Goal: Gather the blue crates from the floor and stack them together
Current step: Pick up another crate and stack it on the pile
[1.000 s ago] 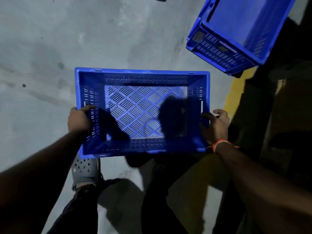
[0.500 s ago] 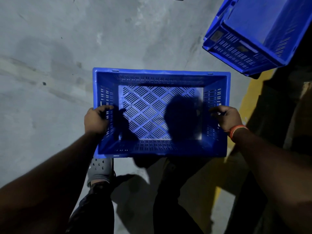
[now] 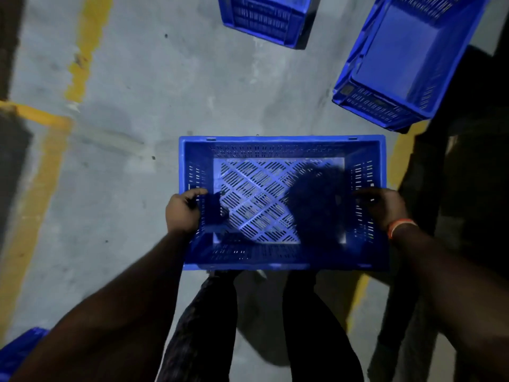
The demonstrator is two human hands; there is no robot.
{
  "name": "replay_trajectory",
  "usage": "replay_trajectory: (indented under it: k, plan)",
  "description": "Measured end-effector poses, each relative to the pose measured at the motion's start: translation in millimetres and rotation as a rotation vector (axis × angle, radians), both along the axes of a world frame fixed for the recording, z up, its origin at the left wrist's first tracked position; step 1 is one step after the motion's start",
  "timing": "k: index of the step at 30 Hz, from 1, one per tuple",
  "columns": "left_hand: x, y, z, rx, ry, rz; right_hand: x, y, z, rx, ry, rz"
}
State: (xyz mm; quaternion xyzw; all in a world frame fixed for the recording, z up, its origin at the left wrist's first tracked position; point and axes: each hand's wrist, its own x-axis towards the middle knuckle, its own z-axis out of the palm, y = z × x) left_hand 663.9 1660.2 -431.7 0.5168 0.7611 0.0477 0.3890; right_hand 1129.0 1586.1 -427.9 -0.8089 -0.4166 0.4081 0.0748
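Note:
I carry an empty blue crate [image 3: 281,146] with a slotted lattice floor, held level above the concrete in front of my legs. My left hand [image 3: 183,212] grips its left short wall, fingers hooked over the rim. My right hand [image 3: 384,208], with an orange wristband, grips the right short wall. A second blue crate [image 3: 396,59] stands at the upper right, partly over a yellow line. A third blue crate [image 3: 264,17] sits at the top middle, cut off by the frame edge.
Grey concrete floor with worn yellow painted lines [image 3: 38,172] on the left and a yellow line [image 3: 399,158] on the right. Dark shadowed objects fill the right side. A blue crate corner [image 3: 16,351] shows at the bottom left.
The view has swung left and forward: the third crate at the top and the left yellow lines have come into sight. Both hands keep their grip on the carried crate.

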Motion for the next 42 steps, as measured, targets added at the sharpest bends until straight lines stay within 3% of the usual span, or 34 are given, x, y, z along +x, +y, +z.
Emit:
replay_trajectory:
  k: [10,18,26,33,42]
  plan:
    - [-73.3,-26.8,200.4,0.062,-0.020,0.006,-67.5,-29.8,192.7,0.095,0.020,-0.034]
    - [-112.3,-108.8,294.8,0.110,0.071,0.155,-113.5,-40.8,276.5,0.201,-0.008,0.108]
    - [-136.8,-249.1,350.5,0.121,0.116,0.506,-162.6,-42.9,330.3,0.226,0.009,0.430]
    - [-169.4,-398.3,378.5,0.139,0.165,0.807,-261.5,-51.9,362.4,0.243,0.019,0.791]
    - [-213.3,-610.1,398.9,0.203,0.175,1.154,-419.1,-154.9,388.6,0.296,0.042,1.111]
